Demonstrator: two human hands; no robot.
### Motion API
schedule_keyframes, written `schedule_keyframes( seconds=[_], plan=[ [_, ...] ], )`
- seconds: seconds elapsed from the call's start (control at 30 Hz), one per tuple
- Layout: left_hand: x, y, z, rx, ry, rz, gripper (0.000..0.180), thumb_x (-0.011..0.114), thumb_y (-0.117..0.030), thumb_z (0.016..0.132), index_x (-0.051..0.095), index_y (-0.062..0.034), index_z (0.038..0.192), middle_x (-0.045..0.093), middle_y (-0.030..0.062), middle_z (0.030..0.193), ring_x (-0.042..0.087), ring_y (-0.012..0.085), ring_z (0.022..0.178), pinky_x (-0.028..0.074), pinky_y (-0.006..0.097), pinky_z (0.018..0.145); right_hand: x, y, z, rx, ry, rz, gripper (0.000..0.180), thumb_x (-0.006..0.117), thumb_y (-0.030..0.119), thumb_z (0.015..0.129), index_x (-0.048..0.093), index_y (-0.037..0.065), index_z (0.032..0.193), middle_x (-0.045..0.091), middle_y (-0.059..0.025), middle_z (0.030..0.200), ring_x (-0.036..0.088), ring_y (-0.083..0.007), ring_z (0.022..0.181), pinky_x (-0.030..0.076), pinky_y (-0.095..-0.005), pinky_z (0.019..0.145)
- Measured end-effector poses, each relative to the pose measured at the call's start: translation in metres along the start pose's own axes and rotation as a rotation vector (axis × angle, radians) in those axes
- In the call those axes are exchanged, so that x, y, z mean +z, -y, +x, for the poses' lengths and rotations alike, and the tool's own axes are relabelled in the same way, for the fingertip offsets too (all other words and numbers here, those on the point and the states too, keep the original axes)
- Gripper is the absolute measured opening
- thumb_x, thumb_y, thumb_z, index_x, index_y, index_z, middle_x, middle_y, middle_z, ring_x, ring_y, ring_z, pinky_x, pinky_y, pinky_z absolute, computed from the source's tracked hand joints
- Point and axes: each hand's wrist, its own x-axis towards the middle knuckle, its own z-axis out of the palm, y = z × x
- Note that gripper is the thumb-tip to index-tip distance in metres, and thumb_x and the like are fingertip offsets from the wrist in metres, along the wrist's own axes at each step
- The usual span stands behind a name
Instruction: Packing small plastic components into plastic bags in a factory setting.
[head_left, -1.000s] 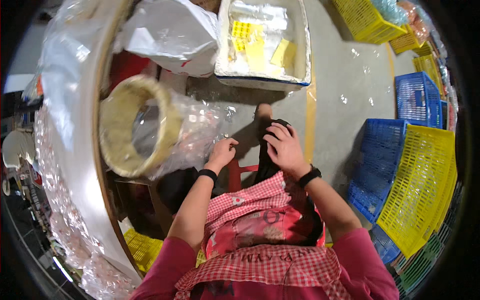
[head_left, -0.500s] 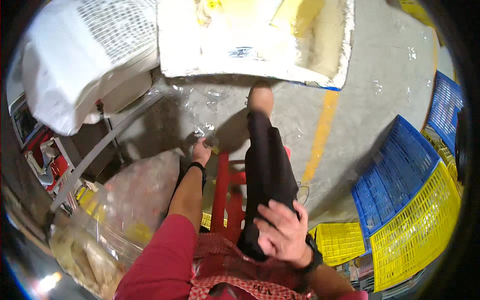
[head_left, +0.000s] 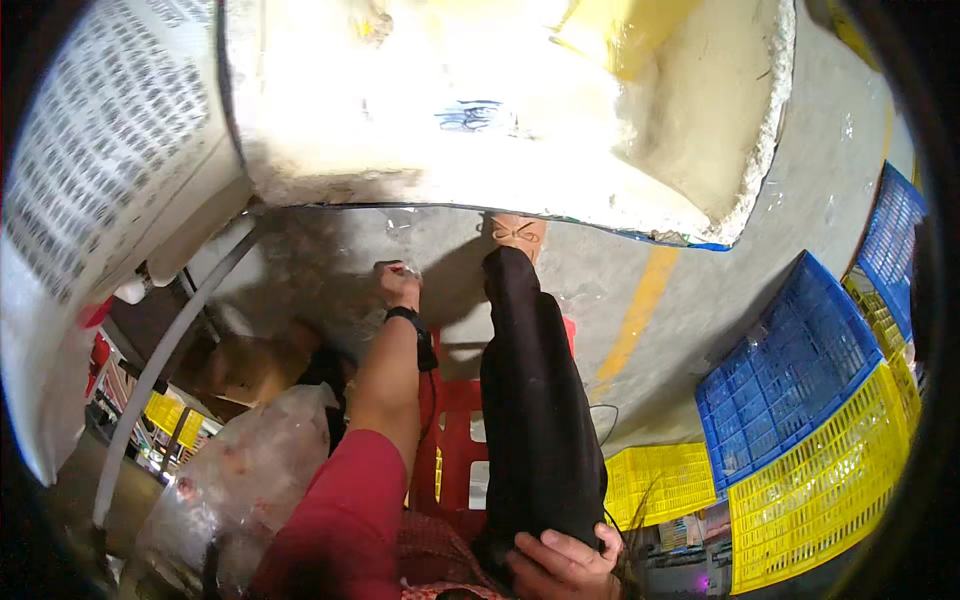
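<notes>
The left hand [head_left: 401,286] reaches down over the grey floor [head_left: 590,280], between the white foam box [head_left: 765,130] and the red plastic stool [head_left: 458,400]. Its fingers are curled and a small shiny bit shows at their tips, though at this size I cannot tell whether the hand grasps it. A black wristband [head_left: 407,318] circles that wrist.

The right hand [head_left: 563,568] is released, its fingers draped loosely over the knee of the black trouser leg [head_left: 535,400]. That leg runs away from the person to a tan shoe [head_left: 518,232] at the box's near edge, just right of the left hand. A yellow sheet [head_left: 650,30] lies inside the box.

Left of the left forearm are a clear plastic bag [head_left: 250,470] and a curved grey tube [head_left: 165,370]. On the right, a blue basket [head_left: 790,360] stands against a yellow basket [head_left: 820,490].
</notes>
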Motion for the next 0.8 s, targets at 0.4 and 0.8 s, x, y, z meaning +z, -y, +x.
schedule_keyframes(
  seconds=[0.4, 0.8],
  plan=[
    [-0.069, -0.041, -0.027, 0.086, 0.043, 0.151, 0.056, 0.075, -0.014, 0.080, 0.046, -0.0094, 0.128, 0.057, 0.0112, 0.115, 0.058, 0.0215, 0.097, 0.047, 0.037, 0.084, -0.002, 0.038, 0.012, 0.513, -0.383, 0.620, 0.034, 0.069, 0.020, 0.070, 0.071, 0.019, 0.104, 0.063, 0.0005, 0.121, 0.054, -0.0192, 0.116, 0.023, -0.0487, 0.109],
    [-0.050, -0.063, -0.008, 0.062, 0.101, 0.098, 0.042, 0.079, -0.028, 0.075, 0.060, -0.0060, 0.106, 0.066, 0.0131, 0.090, 0.064, 0.0268, 0.079, 0.049, 0.041, 0.072, 0.007, 0.042, 0.021, 0.499, -0.494, 0.676, 0.030, 0.062, 0.026, 0.080, 0.069, 0.016, 0.108, 0.064, -0.0056, 0.122, 0.057, -0.0222, 0.119, 0.031, -0.0494, 0.101]
  ],
)
